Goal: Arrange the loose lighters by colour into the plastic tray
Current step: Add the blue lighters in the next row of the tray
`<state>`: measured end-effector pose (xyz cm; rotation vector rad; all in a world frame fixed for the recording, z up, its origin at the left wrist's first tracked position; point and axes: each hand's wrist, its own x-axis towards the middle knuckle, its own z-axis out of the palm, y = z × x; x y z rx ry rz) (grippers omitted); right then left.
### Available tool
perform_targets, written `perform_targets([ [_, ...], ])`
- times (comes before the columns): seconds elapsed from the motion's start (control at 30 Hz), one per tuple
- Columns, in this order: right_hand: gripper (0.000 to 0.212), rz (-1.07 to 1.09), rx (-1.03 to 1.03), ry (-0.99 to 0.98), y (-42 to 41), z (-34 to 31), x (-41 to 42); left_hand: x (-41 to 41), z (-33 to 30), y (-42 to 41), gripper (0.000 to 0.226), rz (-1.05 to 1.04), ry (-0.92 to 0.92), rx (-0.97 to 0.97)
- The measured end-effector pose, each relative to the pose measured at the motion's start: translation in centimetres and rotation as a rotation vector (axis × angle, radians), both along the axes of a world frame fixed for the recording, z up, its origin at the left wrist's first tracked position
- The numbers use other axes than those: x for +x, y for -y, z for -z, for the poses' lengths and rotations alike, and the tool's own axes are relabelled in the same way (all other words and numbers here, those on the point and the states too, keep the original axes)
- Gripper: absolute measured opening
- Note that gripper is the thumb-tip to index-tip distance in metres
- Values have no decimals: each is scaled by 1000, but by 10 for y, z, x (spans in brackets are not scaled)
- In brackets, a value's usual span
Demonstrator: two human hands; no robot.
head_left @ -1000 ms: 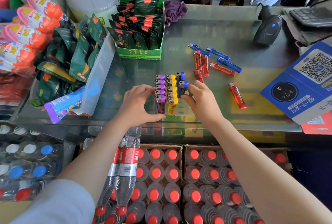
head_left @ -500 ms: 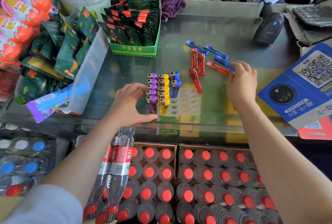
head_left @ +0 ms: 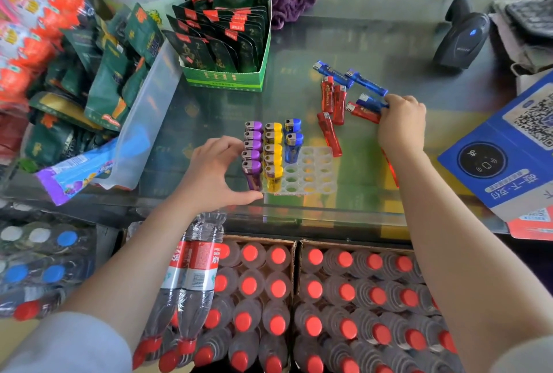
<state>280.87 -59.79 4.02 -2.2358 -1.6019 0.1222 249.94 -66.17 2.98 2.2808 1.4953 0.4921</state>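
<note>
A clear plastic tray (head_left: 312, 176) lies on the glass counter. It holds a column of purple lighters (head_left: 253, 148), a column of yellow lighters (head_left: 273, 153) and two blue lighters (head_left: 294, 141). My left hand (head_left: 214, 176) grips the tray's left side, fingers against the purple column and thumb at the front corner. Loose red lighters (head_left: 327, 94) and blue lighters (head_left: 332, 72) lie behind and to the right of the tray. My right hand (head_left: 401, 126) pinches the end of one loose blue lighter (head_left: 367, 101) there. Another red lighter (head_left: 390, 169) is partly hidden by my right wrist.
A green display box (head_left: 227, 81) stands behind the tray, with snack packets (head_left: 104, 88) piled at the left. A barcode scanner (head_left: 460, 40) and a blue QR sign (head_left: 505, 151) sit at the right. Crates of bottled water (head_left: 314, 298) are below the counter's front edge.
My right hand left the tray after setting a blue lighter in it, moved right and back to the loose pile, and closed on a blue lighter. My left hand stayed on the tray.
</note>
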Motion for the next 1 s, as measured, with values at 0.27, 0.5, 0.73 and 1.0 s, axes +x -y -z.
perform_targets([
  [0.27,21,-189,91,-242,33,-27,-25,1,-1,0,74,4,-13,-3],
  [0.5,27,-366,2,-886,92,-26,-79,2,-3,1,76,9,-22,-4],
  [0.73,23,-296,12,-914,104,-17,-101,0,-3,0,75,20,-27,-4],
  [1.0,22,-276,-2,-404,92,-14,-117,-1,-1,-2,76,35,-15,5],
])
